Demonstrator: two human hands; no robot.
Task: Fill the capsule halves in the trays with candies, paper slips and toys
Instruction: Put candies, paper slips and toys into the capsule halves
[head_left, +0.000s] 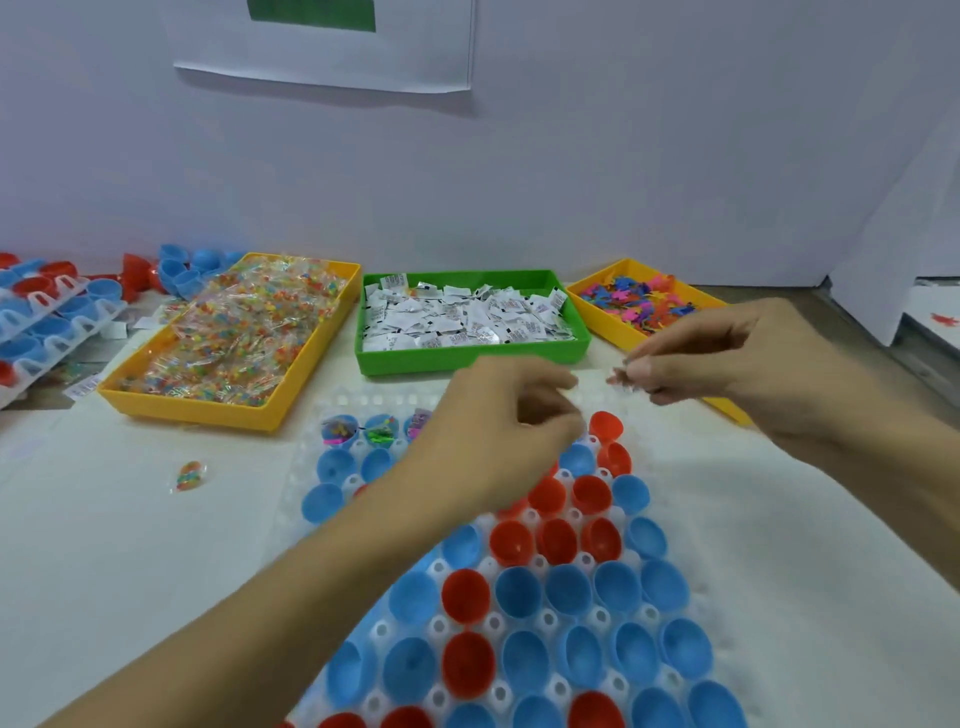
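Both hands, left (511, 415) and right (722, 353), hover with fingers curled

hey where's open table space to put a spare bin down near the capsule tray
Bare white cloth lies left of the capsule tray, in front of the yellow candy bin, apart from one stray candy packet. Another bare stretch lies right of the tray, below the right hand. The back row of bins and the far-left stacked trays are crowded.

Packing workbench, sorted supply bins (470, 353), capsule trays (363, 712), plain wall
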